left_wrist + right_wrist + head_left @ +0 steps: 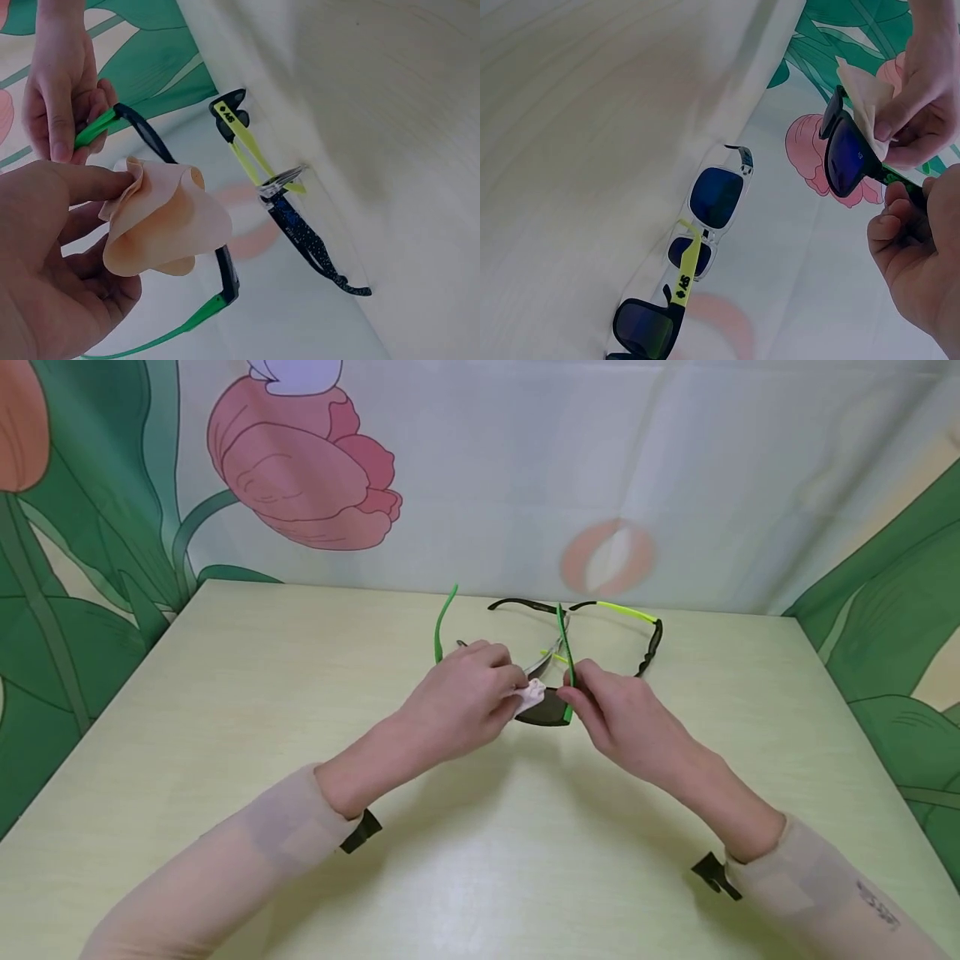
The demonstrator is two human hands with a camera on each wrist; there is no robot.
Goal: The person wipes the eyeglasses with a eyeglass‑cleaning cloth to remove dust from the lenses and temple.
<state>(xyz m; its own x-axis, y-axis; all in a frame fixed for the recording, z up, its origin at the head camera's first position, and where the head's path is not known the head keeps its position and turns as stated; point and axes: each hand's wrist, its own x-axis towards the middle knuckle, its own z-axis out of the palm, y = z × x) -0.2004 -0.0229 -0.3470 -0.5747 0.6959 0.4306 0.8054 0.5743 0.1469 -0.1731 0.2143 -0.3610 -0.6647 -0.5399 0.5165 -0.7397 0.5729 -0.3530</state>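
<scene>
My right hand (630, 718) pinches one green arm of a pair of black-framed sunglasses (546, 712) between thumb and fingers, above the table. The left hand (461, 697) pinches a thin, pale cloth (169, 217) at the frame. In the right wrist view, the cloth lies along the inner side of the sunglasses, whose dark bluish lenses (847, 154) face away from the hands. The other green arm (180, 330) sticks out unfolded past the left hand. In the head view, the left hand hides much of the frame and the cloth.
Behind the hands, sunglasses with a clear frame and blue lenses (716, 196) lie on the table (187, 718). Touching or overlapping them is a black pair with yellow arms (646, 328). A curtain printed with flowers (480, 468) hangs along the table's far edge.
</scene>
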